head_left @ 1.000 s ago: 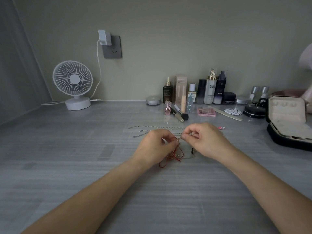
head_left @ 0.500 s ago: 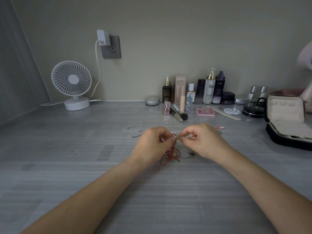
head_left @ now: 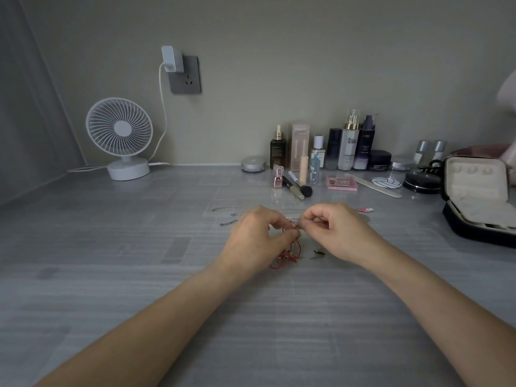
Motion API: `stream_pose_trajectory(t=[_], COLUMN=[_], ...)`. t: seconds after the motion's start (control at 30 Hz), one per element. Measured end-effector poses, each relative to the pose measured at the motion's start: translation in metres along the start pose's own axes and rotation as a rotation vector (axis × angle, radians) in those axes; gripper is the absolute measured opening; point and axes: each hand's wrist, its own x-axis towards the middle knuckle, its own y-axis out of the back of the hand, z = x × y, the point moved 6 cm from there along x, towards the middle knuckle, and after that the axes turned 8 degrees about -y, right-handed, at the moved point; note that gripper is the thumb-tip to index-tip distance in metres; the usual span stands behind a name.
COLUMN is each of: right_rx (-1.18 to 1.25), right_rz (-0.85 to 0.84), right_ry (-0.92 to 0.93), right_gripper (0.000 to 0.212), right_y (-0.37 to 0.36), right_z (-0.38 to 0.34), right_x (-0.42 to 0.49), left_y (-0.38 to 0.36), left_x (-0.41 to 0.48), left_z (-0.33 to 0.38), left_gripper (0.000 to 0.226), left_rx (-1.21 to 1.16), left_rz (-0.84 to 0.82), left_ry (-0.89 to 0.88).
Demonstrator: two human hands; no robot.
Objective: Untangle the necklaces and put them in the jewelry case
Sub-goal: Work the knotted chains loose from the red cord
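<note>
My forearms reach over the grey table [head_left: 139,275]. My left hand [head_left: 255,238] and right hand [head_left: 339,233] sit close together with fingers curled, each pinching the top of the tangle of necklaces [head_left: 289,254]. Its red cord loops trail onto the table between my wrists. Just beyond my knuckles, silver chains [head_left: 229,209] lie flat. Farther back are cosmetic bottles [head_left: 347,146], with a white desk fan [head_left: 120,135] far left. The jewelry case [head_left: 474,191] lies open far right, well apart from the tangle.
</note>
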Motion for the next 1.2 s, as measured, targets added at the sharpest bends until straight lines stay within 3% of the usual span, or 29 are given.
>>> stream_pose_trajectory(t=[0.3,0.4,0.5,0.67,1.2], right_rx=[-0.069,-0.066,-0.173,-0.330,-0.395], right_rz=[0.013,0.045,0.061,0.069,0.134], right_ry=[0.023,0.056,0.118,0.167,0.106], right_gripper=[0.005,0.014,0.006,0.013,0.012], right_y=[-0.002,0.001,0.001,-0.003,0.007], right_z=[-0.001,-0.002,-0.011,-0.017,-0.018], right_x=[-0.001,-0.003,-0.007,-0.009,-0.009], left_y=[-0.002,-0.002,-0.003,-0.004,0.000], left_x=[0.001,0.001,0.001,0.002,0.004], left_z=[-0.007,-0.008,-0.010,-0.011,-0.011], left_gripper=[0.020,0.022,0.021,0.018,0.013], left_rx=[-0.111,-0.096,-0.076,-0.062,-0.035], left_rz=[0.005,-0.001,-0.017,-0.014,-0.015], left_ry=[0.042,0.038,0.032,0.030,0.048])
